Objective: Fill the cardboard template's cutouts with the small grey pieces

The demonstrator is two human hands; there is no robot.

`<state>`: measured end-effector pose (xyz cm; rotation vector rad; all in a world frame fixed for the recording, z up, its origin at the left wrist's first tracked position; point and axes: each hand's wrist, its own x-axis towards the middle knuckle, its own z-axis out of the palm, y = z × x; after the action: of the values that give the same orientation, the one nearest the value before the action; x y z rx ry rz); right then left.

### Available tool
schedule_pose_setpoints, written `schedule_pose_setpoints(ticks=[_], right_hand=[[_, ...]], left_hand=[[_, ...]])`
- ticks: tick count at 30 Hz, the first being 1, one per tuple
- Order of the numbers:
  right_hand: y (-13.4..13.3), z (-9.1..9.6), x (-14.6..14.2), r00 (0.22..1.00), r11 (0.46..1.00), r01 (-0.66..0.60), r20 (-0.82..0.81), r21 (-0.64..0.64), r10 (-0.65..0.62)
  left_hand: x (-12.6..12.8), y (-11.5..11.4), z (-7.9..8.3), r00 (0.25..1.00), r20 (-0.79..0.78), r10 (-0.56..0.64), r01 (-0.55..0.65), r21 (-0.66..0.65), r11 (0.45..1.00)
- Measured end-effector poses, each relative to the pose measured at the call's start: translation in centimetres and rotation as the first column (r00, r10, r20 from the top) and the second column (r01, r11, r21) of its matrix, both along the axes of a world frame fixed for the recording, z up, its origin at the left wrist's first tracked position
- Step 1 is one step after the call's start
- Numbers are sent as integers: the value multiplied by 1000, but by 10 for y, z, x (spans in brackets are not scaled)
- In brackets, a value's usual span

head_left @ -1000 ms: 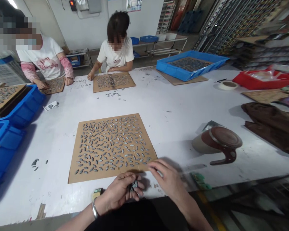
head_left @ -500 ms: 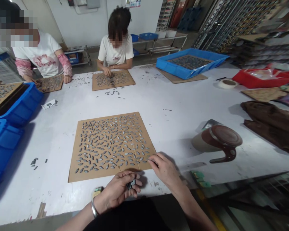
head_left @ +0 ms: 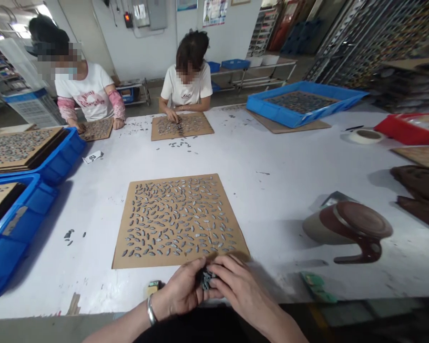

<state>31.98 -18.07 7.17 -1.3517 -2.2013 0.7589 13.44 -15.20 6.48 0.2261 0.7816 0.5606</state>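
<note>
Head view: at the left edge of the white counter [head_left: 279, 157], a blue plastic crate [head_left: 10, 252] holds a cardboard sheet with a few pieces showing on it. In the middle, the square brown cardboard sheet [head_left: 123, 259] is covered almost edge to edge with small grey oval pieces [head_left: 178, 219], and only its near margin is bare. Just in front of it, the left hand [head_left: 180, 291] cups a dark clump [head_left: 205, 278] of such pieces, and the right hand [head_left: 238, 286] pinches at it. The shirt prints and wall posters are too blurred to read.
</note>
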Motion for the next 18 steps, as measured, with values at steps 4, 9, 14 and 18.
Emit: schedule_pose_setpoints(ticks=[4,9,14,18], right_hand=[[3,2,-9,1000,997,-22,17,-74,23],[10,12,-12,996,989,14,-81,-145,-26],[19,13,-15,979,988,76,-180,-133,-99],[22,5,-16,968,993,113,-218,-45,-120]], left_hand=[[-2,0,1,999,-45,-22,21,-29,999],[-7,1,5,999,-40,-8,11,69,998],[-12,3,6,1000,-23,11,-8,144,990],[-18,5,5,997,-50,53,-43,187,981]])
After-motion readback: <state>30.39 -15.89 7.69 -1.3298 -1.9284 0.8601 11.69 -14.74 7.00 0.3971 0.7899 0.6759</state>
